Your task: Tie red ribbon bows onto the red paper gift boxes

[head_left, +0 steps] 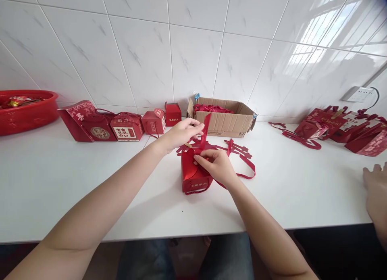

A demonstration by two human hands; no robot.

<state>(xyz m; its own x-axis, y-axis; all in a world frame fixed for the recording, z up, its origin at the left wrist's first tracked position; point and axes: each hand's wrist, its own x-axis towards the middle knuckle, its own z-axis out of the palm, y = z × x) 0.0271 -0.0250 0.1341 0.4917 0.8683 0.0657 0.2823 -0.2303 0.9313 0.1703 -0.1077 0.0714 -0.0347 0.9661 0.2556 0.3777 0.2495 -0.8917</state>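
In front of me on the white table (145,207) stands a small red gift box (190,184) with a twisted cord handle low at its front. My left hand (181,134) is above and behind it, fingertips pinched at a red ribbon (207,126) whose end stands upright. Over the box top, my right hand (218,163) is closed, thumb and finger pressing the ribbon near the lid. More ribbon trails off to the right of the box. Flat red cut-out tags (244,149) lie just behind it.
Behind is an open cardboard box (226,128) with red items inside. Several red gift boxes (127,128) line the wall at left, beside a red basin (27,119). More boxes (367,141) stand at right, near another person's hand (375,191).
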